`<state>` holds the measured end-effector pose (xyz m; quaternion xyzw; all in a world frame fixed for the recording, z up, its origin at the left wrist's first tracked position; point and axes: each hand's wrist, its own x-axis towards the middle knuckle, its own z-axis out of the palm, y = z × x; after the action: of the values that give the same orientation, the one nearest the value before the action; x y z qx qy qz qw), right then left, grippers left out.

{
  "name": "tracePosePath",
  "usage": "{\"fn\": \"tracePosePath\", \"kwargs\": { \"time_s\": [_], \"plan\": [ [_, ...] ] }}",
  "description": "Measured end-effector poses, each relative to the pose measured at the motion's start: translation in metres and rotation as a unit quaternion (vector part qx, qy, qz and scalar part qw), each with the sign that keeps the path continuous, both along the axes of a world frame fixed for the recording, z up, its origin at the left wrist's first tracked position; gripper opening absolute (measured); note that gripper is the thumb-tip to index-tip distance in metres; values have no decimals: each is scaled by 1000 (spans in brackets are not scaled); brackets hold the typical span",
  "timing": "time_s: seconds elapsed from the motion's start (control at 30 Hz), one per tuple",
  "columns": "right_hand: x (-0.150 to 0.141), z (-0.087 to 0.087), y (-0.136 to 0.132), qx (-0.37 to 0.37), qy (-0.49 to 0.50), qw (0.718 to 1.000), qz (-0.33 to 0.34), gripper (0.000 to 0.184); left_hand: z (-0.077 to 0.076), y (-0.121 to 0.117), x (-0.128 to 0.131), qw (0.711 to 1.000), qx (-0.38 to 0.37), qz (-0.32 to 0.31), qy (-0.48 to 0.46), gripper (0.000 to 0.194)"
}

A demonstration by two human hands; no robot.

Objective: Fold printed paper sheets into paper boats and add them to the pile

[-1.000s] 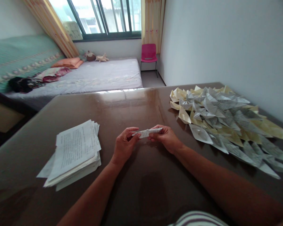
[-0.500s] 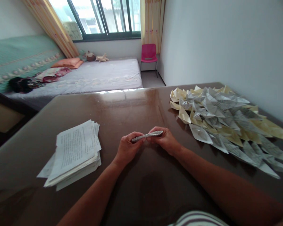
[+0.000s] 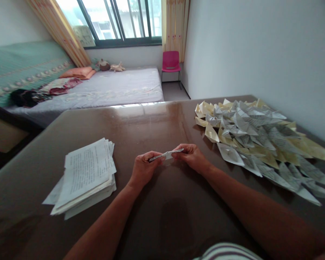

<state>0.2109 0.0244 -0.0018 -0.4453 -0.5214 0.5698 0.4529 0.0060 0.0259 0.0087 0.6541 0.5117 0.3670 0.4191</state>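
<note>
Above the middle of the brown table (image 3: 151, 126), a small piece of folded paper (image 3: 168, 155) stretches between my two hands. Its upper edge is seen nearly edge-on, with a pale face showing below. My left hand (image 3: 146, 166) pinches the left end between thumb and fingers. The right end is pinched by my right hand (image 3: 191, 156). Fingers cover both ends, so the full shape of the fold is hidden. To the right lies a heap of folded paper boats (image 3: 246, 122), white printed and cream ones, many overlapping.
A stack of printed sheets (image 3: 89, 169) lies on the table's left side. Past the far table edge are a bed (image 3: 130, 85) and a pink chair (image 3: 171, 61). A white wall (image 3: 254, 50) borders the right side.
Both hands have drawn slightly apart. The folded paper has turned and looks thinner along its top, with more of its pale lower face showing between the fingers.
</note>
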Motion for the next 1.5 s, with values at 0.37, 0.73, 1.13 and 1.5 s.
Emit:
{"fn": "tracePosePath", "kwargs": {
  "time_s": [0.37, 0.73, 1.13, 1.5],
  "plan": [
    [15, 0, 7, 103, -240, 965, 7, 23, -15, 11, -20, 990, 95, -14, 105, 16],
    [30, 3, 12, 95, -228, 969, -12, 12, -15, 13, -26, 971, 184, -28, 150, 11],
    [16, -1, 6, 207, -272, 939, -32, 11, -19, 5, -11, 959, 228, -58, 158, 19],
    [13, -9, 7, 244, -296, 922, -47, 9, -22, 9, -10, 951, 247, -47, 181, 18]
  ]
}}
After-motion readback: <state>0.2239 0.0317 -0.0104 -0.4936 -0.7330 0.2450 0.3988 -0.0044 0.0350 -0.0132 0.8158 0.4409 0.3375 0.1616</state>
